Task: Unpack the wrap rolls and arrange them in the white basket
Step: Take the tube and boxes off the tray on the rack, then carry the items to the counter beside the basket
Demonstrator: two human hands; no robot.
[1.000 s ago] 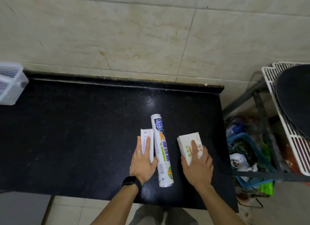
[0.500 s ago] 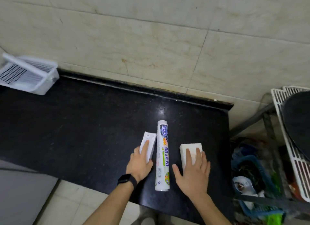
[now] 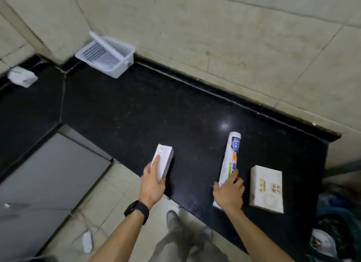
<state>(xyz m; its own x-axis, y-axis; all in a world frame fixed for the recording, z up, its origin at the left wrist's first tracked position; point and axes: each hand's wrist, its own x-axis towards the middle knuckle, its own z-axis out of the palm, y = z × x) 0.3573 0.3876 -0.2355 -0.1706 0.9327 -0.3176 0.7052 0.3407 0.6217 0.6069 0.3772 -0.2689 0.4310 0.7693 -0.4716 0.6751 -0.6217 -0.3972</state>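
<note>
Left hand (image 3: 153,185) grips the narrow white box (image 3: 163,163), fingers laid along its top, carrying it at the counter's front edge; I can't tell whether the box touches the counter (image 3: 156,113) or hangs just above it. Right hand (image 3: 228,192) closes over the near end of the printed roll (image 3: 230,160), which lies flat and points away from me. A squat carton (image 3: 266,189) sits untouched just right of that roll.

My main worry is the edge. The box sits partly past the lip, over the floor, so a loose grip drops it onto the tiles. The roll is round and held at one end only; if I lift it that way the far end may swing or roll off toward the carton.

The basket (image 3: 119,68) stands tilted against the wall in the far left corner, well apart from both hands. Its raised handle (image 3: 103,44) crosses the opening, so I judge it could snag a long roll going in. A crumpled white item (image 3: 22,77) lies farther left. Between hands and basket the counter looks bare.
</note>
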